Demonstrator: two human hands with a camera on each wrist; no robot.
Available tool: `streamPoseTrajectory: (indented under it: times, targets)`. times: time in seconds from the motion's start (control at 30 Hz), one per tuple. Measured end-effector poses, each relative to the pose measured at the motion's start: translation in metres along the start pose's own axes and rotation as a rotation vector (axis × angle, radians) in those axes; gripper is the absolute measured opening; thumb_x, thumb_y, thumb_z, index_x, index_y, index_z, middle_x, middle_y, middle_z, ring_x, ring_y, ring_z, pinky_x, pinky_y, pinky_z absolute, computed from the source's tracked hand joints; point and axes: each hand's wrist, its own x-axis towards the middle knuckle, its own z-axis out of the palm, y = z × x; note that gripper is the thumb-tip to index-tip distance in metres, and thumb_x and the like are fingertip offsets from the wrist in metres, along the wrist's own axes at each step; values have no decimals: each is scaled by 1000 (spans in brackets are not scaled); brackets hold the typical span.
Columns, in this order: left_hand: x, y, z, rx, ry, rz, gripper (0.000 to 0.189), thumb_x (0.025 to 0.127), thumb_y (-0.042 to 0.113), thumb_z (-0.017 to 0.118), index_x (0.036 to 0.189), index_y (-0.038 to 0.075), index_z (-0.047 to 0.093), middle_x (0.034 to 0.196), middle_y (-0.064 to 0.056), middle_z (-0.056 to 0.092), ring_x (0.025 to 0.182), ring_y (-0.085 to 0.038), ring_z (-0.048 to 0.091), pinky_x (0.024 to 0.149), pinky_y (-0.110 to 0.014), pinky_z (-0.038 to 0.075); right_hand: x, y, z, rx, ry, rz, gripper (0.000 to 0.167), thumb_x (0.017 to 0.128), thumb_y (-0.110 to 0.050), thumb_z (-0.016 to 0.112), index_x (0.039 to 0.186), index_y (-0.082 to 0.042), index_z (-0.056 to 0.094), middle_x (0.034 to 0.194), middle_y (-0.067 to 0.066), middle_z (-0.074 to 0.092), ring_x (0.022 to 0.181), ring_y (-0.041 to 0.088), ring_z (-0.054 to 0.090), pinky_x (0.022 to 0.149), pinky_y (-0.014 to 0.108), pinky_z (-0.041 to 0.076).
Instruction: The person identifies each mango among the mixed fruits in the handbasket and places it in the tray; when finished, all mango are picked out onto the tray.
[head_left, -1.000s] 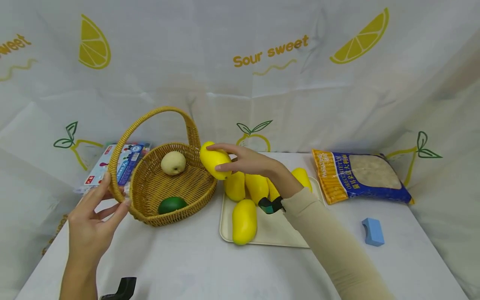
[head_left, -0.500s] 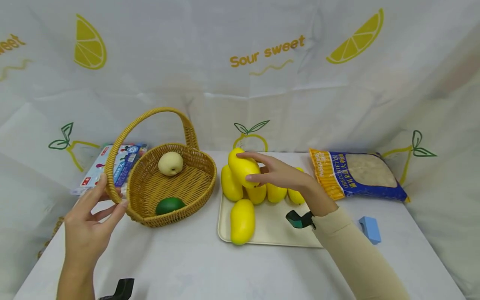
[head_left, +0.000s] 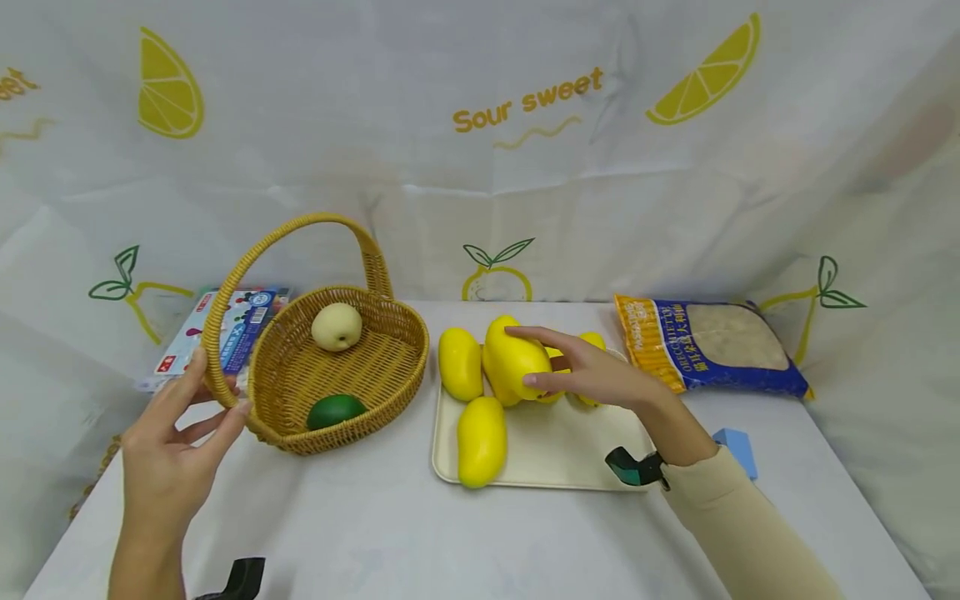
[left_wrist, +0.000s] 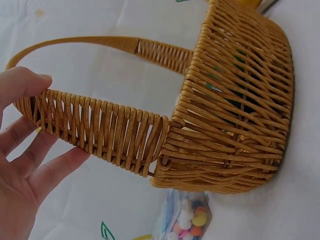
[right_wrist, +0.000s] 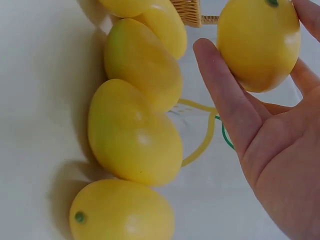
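My left hand grips the side of the arched handle of a wicker basket, thumb on one face and fingers on the other. Inside the basket lie a pale round pear and a dark green fruit. Between the thumb and fingers of my right hand is a yellow mango, held above the tray. Several more mangoes lie on the cream tray, among them one at the front left and one behind it. In the right wrist view the held mango shows apart from the row below.
A blue and orange bag of pasta lies at the back right. In front of it sits a small blue block, partly behind the right sleeve. Flat printed packs lie behind the basket at the left.
My right hand has carried the mango from the basket's right rim rightward and down over the tray. The left hand keeps its grip on the handle; the view has shifted slightly.
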Motion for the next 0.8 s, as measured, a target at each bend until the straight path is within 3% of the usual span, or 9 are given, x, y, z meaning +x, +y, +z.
streamPoseTrajectory:
  times: [0.23, 0.5, 0.8]
  targets:
    - [0, 1, -1, -9, 3, 8, 86, 69, -30, 72, 145, 9, 56, 110, 25, 66, 95, 5, 61, 73, -1, 52, -19, 6, 4, 31, -10, 30, 56, 106, -26, 52, 159, -31, 35, 167, 11, 30, 116, 25, 61, 97, 43, 61]
    - [1, 2, -1, 13, 1, 1, 87, 70, -29, 72, 145, 11, 55, 111, 27, 64, 96, 5, 60, 73, 0, 52, -40, 19, 12, -31, -28, 64, 61, 98, -33, 68, 154, -29, 44, 160, 11, 43, 112, 22, 66, 96, 36, 57]
    - [0, 0, -1, 11, 5, -12, 87, 70, -29, 73, 145, 11, 55, 110, 27, 64, 96, 5, 61, 73, 0, 52, -53, 37, 22, 49, -82, 82, 61, 99, -29, 66, 156, -22, 43, 163, 16, 38, 119, 30, 67, 94, 37, 63]
